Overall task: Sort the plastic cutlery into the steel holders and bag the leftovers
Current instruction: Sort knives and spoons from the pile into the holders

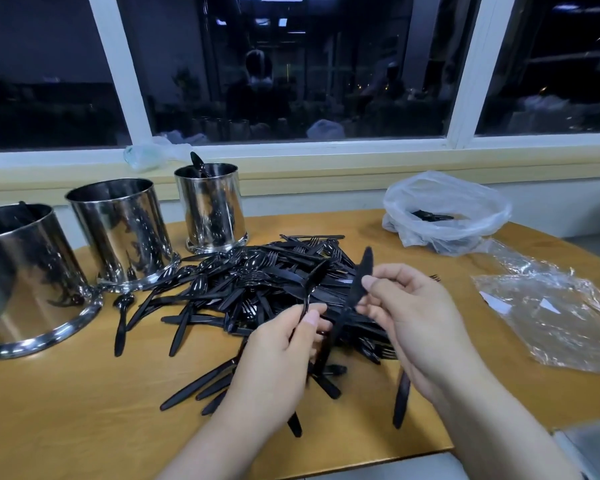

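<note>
Head | left hand point(278, 344) pinches spoon point(314, 282) | right hand point(409, 310) pinches knife point(361, 275)

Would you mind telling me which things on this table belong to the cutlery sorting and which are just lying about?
Part of the job:
- black cutlery pile
- three steel holders
- white bag with a few pieces inside
- spoon in left hand
- knife in right hand

Lying about:
- clear wrapper
- crumpled bag on the sill

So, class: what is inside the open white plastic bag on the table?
Inside the white plastic bag, a few black cutlery pieces show through the opening. The bag's crumpled walls hide its bottom, so anything more lying there cannot be seen.
</note>
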Available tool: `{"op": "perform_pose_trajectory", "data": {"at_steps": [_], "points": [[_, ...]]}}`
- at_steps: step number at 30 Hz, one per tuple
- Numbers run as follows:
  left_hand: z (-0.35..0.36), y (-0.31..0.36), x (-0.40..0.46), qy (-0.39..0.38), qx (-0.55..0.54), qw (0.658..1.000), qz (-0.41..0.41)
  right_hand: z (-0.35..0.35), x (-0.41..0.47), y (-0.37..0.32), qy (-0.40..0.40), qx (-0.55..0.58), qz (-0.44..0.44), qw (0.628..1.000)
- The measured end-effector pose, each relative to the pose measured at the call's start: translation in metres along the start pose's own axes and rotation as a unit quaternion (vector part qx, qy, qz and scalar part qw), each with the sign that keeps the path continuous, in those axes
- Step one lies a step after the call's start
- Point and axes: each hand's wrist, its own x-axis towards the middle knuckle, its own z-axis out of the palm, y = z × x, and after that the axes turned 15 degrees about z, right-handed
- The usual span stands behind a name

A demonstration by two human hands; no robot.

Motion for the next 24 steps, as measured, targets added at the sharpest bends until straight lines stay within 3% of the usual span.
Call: {"op": "perform_pose_trajectory", "data": {"at_steps": [4,7,8,11,14,17,20,24], "points": [[0.001,0.003,0.01,-0.03,-0.029,0.999,0.009,0.021,0.007,0.005,-0.01,-0.033,-0.011,0.999],[-0.012,-0.009,0.014,0.017,-0.035,0.999,-0.021,0.017,0.016,0.0,-0.014,-0.126,-0.032,0.991],[-0.018,-0.013,0.015,0.04,-0.049,0.997,-0.041,0.011,0.022,-0.001,0.012,-0.225,-0.063,0.972],[-0.033,-0.019,0.015,0.077,-0.077,0.991,-0.074,-0.002,0.035,-0.004,0.067,-0.521,-0.128,0.841],[-0.04,-0.027,0.019,0.083,-0.068,0.991,-0.074,-0.004,0.043,-0.004,0.027,-0.638,-0.115,0.761],[-0.045,-0.034,0.03,0.089,-0.06,0.992,-0.063,0.002,0.045,0.002,0.005,-0.689,-0.103,0.717],[-0.046,-0.04,0.043,0.093,-0.067,0.992,-0.06,0.005,0.047,0.012,-0.005,-0.701,-0.097,0.706],[-0.044,-0.045,0.055,0.103,-0.082,0.99,-0.052,0.006,0.05,0.017,0.009,-0.678,-0.141,0.721]]}}
